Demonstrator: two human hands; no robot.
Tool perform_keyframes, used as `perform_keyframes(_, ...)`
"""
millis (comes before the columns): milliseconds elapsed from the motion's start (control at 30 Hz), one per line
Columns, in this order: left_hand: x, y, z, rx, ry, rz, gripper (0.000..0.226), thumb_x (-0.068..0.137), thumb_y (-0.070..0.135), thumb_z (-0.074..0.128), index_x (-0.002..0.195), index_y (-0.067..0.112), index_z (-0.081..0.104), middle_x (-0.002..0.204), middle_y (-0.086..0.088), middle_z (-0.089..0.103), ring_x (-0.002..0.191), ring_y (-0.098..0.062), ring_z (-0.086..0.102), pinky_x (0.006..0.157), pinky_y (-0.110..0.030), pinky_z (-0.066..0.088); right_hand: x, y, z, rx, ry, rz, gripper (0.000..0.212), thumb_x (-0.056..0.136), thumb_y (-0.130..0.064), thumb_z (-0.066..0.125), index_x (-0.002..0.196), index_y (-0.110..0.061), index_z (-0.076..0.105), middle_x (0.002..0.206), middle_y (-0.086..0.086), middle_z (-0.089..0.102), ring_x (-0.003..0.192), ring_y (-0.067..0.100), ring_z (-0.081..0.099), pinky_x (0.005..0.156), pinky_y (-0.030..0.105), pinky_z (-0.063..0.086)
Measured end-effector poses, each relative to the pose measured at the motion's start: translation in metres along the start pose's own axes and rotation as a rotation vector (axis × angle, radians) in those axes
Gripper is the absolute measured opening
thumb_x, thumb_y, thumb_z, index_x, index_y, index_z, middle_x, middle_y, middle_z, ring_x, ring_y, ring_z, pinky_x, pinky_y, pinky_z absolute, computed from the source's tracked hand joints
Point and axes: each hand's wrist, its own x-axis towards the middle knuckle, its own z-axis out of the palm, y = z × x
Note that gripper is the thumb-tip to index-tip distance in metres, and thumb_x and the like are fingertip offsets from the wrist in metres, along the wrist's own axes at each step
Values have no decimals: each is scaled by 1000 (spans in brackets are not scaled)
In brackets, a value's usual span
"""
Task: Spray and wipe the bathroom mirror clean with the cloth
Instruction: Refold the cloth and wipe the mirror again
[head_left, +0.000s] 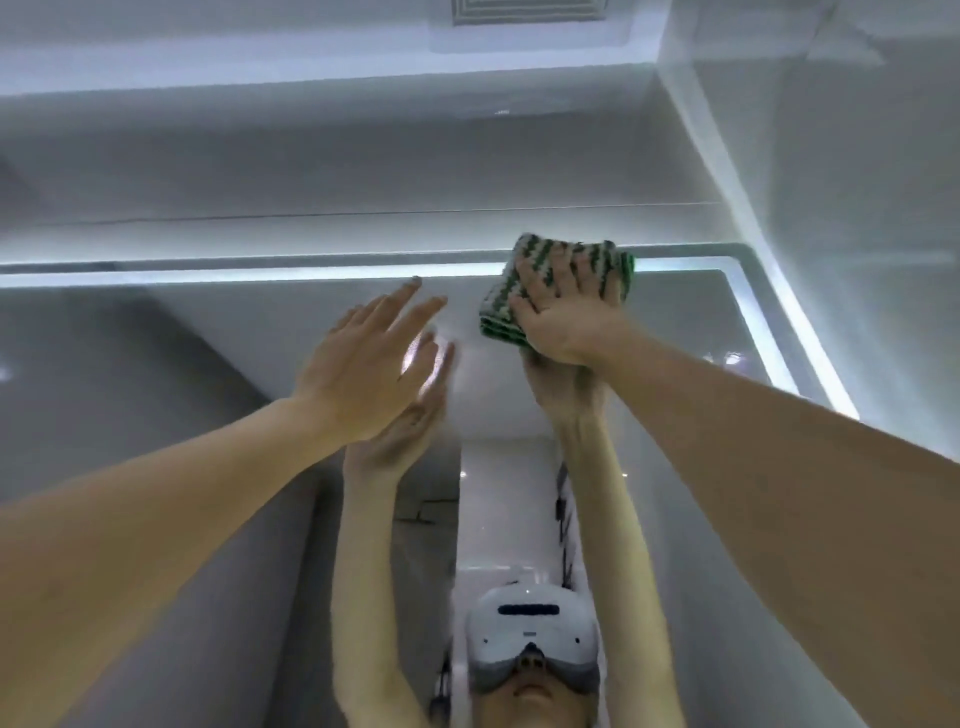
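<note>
We see the bathroom mirror (156, 389) fill the lower frame. Our right hand (566, 317), fingers spread flat, presses the green-white cloth (524, 265) at upper centre; the left hand (363, 364) is open, holding nothing. We judge wiping underway, the lower glass remaining.

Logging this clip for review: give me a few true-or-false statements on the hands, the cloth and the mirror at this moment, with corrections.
1. The right hand presses a green-and-white cloth against the mirror. True.
2. The left hand holds a spray bottle. False: it holds nothing, its fingers straight and spread near the glass.
3. The cloth sits near the mirror's lit top edge. True.
4. The cloth is plain blue. False: it is green and white, patterned.
5. Both arms reach upward toward the glass. True.
6. The cloth is at the mirror's left side. False: it is toward the upper right.
</note>
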Motion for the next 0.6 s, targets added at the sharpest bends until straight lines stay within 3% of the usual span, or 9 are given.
perform_keyframes(100,-10,-18,-7,-32,-36,-131,53,97,48,18,147,29,18,157,1,11,143,-23,18,115,-41,18,-12,-52,16,-1,-24,-159,55,102,-47,14,150,-35,-8,157,4,-20,144,25,-20,110,48,-21)
perform_keyframes(333,-40,-54,-26,-11,-129,-272,54,96,46,25,147,30,18,156,-3,16,142,-27,19,114,-45,21,-72,-146,57,-84,-124,-426,55,102,-45,16,151,-31,-5,157,0,-22,142,20,-24,112,47,-22)
perform_keyframes(467,-37,-46,-34,20,-154,-232,54,97,45,26,147,29,18,157,-3,15,143,-25,16,115,-42,15,-71,-109,50,-103,-96,-441,54,101,-50,14,149,-39,-6,157,-6,-19,144,15,-20,115,45,-17)
perform_keyframes(600,-40,-30,-30,35,-184,-137,63,91,58,10,148,29,13,157,-1,13,143,-22,16,117,-40,15,-65,-21,26,-51,-46,-201,54,100,-54,11,147,-43,-13,156,-6,-23,143,13,-21,115,42,-18)
